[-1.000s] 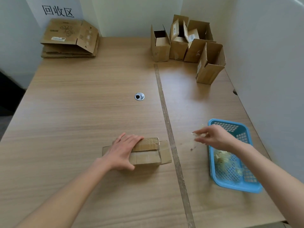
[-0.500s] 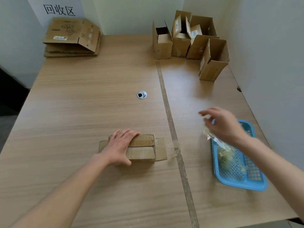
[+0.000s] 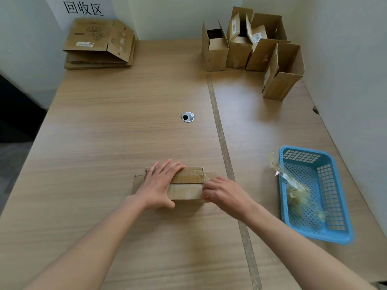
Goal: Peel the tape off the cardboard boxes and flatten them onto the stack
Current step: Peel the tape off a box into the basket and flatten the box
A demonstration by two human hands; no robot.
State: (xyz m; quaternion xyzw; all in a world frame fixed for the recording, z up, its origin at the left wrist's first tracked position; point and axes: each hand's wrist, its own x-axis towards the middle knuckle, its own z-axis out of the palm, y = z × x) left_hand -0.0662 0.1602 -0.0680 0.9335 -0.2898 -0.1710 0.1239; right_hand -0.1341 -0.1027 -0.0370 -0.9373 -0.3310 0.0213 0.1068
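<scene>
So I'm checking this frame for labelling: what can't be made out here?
Head view only:
- Left end of the box: covered by the left hand.
- Right hand fingertips at the box's right end: a grip on tape can't be told.
- Tape scraps in the basket: clear, jumbled, uncountable.

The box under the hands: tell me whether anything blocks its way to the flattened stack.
Nothing visible does. Between the box and the flattened stack lies bare table; the grommet hole sits flush, right of that line.

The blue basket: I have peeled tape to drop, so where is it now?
In the head view the blue basket sits on the table near its right edge, right of the right hand, with tape scraps inside.
</scene>
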